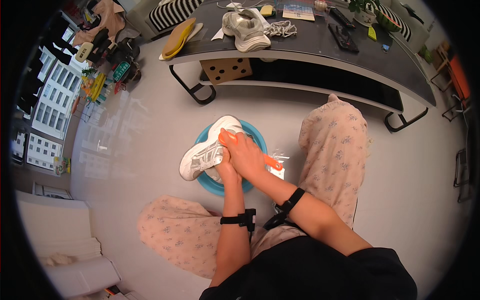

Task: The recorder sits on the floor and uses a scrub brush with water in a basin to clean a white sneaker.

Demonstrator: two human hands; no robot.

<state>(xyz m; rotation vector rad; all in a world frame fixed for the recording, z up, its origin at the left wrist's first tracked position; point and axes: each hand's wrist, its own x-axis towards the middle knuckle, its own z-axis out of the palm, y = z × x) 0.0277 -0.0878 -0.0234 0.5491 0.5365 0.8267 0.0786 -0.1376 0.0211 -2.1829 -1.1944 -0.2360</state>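
Over a blue plastic basin (pixel 261 137) on the floor, a white and grey sneaker (pixel 202 154) is tilted on its side, its toe pointing down-left past the rim. My left hand (pixel 227 169) grips the sneaker around its opening. An orange-handled brush (pixel 273 162) is in my right hand (pixel 246 154), its head against the shoe's upper near the heel end. The bristles are hidden from sight. My right wrist crosses just above the left one. Most of the basin's inside is covered by the shoe and hands.
A dark coffee table (pixel 311 48) ahead carries another sneaker (pixel 247 32), insoles (pixel 180 37), white shoelaces (pixel 281 28), a remote control (pixel 342 17) and a potted plant (pixel 364 15). A perforated cardboard box (pixel 227 71) sits on its lower shelf. Water (pixel 278 173) glistens right of the basin.
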